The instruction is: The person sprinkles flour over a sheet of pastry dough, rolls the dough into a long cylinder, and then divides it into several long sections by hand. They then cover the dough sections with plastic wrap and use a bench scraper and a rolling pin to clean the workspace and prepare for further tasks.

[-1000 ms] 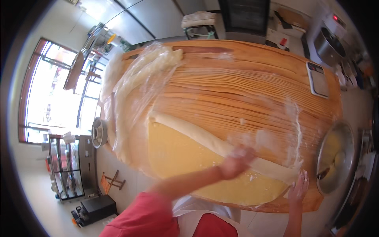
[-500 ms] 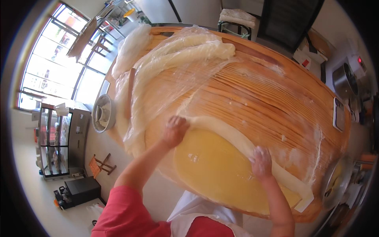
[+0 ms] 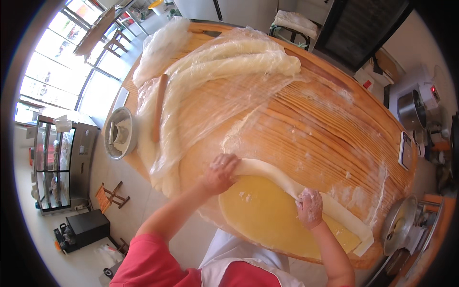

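A thin yellow sheet of dough (image 3: 267,215) lies on the near side of a big floured wooden table (image 3: 325,129). Its far edge is rolled up into a long pale roll (image 3: 277,176) that runs from left to lower right. My left hand (image 3: 219,173) presses on the left end of that roll. My right hand (image 3: 310,207), dusted with flour, grips the roll near its middle.
Long dough rolls under clear plastic film (image 3: 215,71) fill the far left of the table, with a wooden rolling pin (image 3: 159,106) beside them. A metal bowl (image 3: 118,133) sits at the left edge, another metal bowl (image 3: 398,225) at the right, and a small scale (image 3: 405,149).
The view has swung left and down. My left hand has gone from the middle of the roll to its left end, and my right hand from the table's near edge onto the roll.
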`<state>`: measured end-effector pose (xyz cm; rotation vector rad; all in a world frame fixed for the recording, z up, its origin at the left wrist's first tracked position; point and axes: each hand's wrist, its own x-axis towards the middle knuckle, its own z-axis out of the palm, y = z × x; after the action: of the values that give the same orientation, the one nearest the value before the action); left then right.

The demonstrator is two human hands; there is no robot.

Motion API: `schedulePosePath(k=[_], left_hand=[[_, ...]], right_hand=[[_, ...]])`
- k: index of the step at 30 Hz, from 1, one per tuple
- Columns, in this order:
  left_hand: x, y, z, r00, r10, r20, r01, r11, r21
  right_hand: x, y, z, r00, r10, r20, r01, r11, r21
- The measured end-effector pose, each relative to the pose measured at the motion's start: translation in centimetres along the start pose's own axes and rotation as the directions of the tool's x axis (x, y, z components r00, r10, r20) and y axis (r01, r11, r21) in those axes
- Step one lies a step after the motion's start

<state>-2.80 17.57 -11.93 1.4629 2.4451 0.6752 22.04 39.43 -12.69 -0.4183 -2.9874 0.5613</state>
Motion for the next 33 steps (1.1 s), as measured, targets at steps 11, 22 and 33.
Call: schedulePosePath(k=[11,22,33], left_hand=[[-3.0,-0.7,-0.5,0.997,0.011,0.083,0.003,0.986,-0.166],[-9.7,-9.2,0.0,0.586,-0.808,-0.071,0.529,0.448,-0.721],[-10.9,1.9,1.7,0.372,-0.725,0.580,0.722,-0.166,-0.671]], right_hand=[[0.7,-1.0,-0.1,0.995,-0.097,-0.015,0.098,0.985,0.142],[-4.0,-4.0,-1.1,0.960,0.240,-0.141,-0.202,0.950,0.240],[-31.0,7.8,1.2,-0.167,0.986,0.021,-0.623,-0.122,0.773]])
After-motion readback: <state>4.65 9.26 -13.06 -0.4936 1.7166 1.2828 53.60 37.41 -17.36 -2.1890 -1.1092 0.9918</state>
